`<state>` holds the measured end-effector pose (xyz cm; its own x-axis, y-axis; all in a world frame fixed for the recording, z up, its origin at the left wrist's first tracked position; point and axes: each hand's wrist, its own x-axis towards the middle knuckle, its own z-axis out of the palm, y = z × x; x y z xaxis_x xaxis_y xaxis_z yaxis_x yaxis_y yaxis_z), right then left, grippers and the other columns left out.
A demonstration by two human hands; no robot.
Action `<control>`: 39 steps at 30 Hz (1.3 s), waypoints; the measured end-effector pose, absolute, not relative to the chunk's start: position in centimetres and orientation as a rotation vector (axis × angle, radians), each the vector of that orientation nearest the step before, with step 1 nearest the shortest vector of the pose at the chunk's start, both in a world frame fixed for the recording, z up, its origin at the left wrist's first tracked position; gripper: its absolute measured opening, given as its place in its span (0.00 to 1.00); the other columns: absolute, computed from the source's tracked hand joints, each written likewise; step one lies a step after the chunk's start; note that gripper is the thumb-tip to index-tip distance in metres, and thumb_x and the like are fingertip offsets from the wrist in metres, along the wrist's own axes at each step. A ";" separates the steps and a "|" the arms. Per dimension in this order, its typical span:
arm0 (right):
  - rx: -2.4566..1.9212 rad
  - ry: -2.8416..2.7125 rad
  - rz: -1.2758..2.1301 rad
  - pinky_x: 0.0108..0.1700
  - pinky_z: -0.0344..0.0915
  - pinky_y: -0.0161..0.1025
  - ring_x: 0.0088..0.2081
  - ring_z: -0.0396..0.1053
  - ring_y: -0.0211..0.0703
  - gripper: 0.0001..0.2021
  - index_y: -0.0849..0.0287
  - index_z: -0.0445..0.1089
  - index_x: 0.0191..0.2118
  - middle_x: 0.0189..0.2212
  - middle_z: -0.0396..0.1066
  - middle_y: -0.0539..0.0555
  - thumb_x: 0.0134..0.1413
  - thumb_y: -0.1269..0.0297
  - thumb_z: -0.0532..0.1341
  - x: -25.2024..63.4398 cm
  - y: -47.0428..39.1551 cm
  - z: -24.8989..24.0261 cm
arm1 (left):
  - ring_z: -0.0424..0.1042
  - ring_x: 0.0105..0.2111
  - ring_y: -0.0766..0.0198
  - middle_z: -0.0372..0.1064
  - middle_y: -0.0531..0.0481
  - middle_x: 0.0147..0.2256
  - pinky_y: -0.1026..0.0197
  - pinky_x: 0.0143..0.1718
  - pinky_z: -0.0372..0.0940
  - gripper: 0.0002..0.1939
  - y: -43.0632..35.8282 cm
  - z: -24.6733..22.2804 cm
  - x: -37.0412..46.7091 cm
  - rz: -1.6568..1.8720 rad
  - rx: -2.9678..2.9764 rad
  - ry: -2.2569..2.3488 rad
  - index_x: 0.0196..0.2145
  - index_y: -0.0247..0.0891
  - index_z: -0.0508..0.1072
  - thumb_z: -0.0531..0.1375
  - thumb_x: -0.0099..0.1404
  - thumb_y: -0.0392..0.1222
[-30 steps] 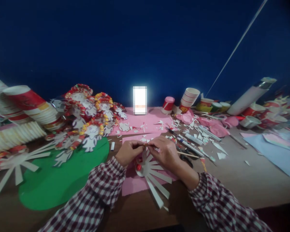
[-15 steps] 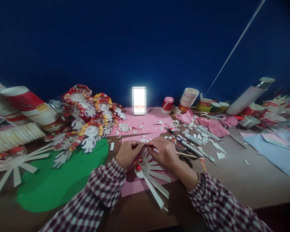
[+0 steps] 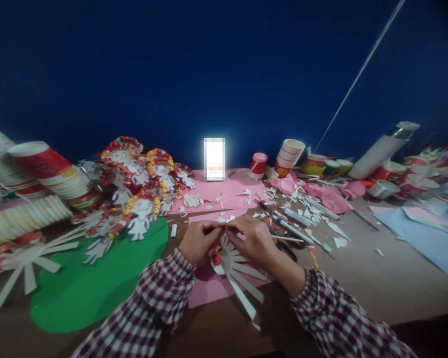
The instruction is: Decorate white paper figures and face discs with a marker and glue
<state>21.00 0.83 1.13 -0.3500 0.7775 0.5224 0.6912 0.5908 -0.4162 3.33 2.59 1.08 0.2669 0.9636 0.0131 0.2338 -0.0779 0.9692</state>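
Both hands meet over a pink sheet (image 3: 205,293). My left hand (image 3: 199,240) pinches a strip of a cut paper cup (image 3: 221,267) between thumb and fingers. From the right, my right hand (image 3: 254,238) pinches at the same spot, its fingertips almost touching the left ones. The cup's white strips fan out below and to the right, and red curled pieces (image 3: 216,258) sit at its left side. The gripped strip end is mostly hidden by the fingers.
Paper dolls with red and yellow curls (image 3: 141,214) lie around a green sheet (image 3: 108,288). Stacked cups (image 3: 45,164) lean at the left. Scissors (image 3: 287,248), pens (image 3: 283,223) and paper scraps are at the right. A bright screen (image 3: 214,159) stands behind.
The view has shifted slightly, so the table appears a little lower. Both hands keep their pinch at the cup, whose strips have turned or moved slightly to the right.
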 end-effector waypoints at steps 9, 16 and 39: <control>-1.194 -2.130 0.089 0.36 0.62 0.35 0.34 0.69 0.42 0.03 0.57 0.72 0.35 0.30 0.73 0.53 0.55 0.69 0.60 20.7 0.8 1.4 | 0.74 0.30 0.58 0.76 0.47 0.27 0.60 0.32 0.69 0.14 2.6 0.8 3.3 0.913 1.530 1.142 0.34 0.35 0.79 0.60 0.55 0.46; -1.183 -2.161 0.112 0.38 0.63 0.36 0.35 0.68 0.42 0.03 0.58 0.70 0.34 0.31 0.72 0.54 0.56 0.71 0.59 20.6 1.1 0.8 | 0.73 0.28 0.60 0.76 0.45 0.30 0.62 0.27 0.67 0.18 2.5 0.4 3.5 0.934 1.434 1.161 0.38 0.33 0.77 0.61 0.55 0.49; -1.067 -2.180 0.052 0.39 0.62 0.37 0.35 0.66 0.42 0.05 0.59 0.70 0.35 0.30 0.71 0.54 0.59 0.69 0.57 20.7 0.9 1.0 | 0.56 0.16 0.71 0.60 0.56 0.14 0.67 0.18 0.48 0.24 3.0 1.0 2.8 0.732 1.441 1.151 0.18 0.35 0.68 0.58 0.55 0.60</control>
